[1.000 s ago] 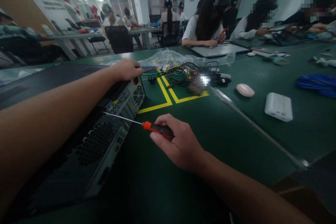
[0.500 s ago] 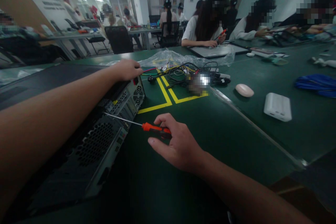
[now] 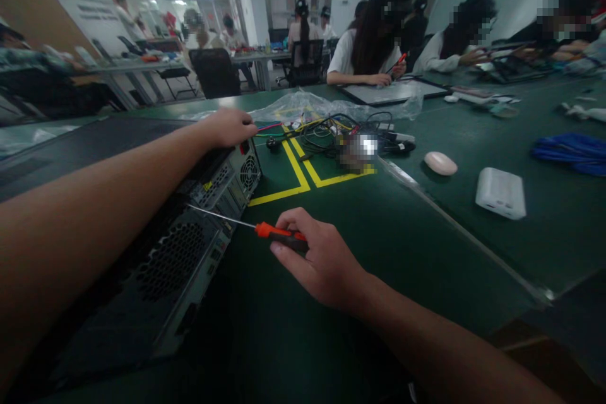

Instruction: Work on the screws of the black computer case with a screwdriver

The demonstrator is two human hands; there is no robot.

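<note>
While my right grip [image 3: 322, 259] wraps the handle of the screwdriver [image 3: 267, 231], its shaft reaching the computer case [image 3: 173, 259], I cannot tell how closed my left grip [image 3: 231, 128] is atop it.

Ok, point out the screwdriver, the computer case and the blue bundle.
Screwdriver [image 3: 264, 230]: head view, orange front of its handle.
Computer case [image 3: 173, 260]: head view, on its honeycomb vent.
Blue bundle [image 3: 572, 153]: head view, about its middle.

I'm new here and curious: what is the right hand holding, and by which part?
The right hand holds a screwdriver by its orange and dark handle.
</note>
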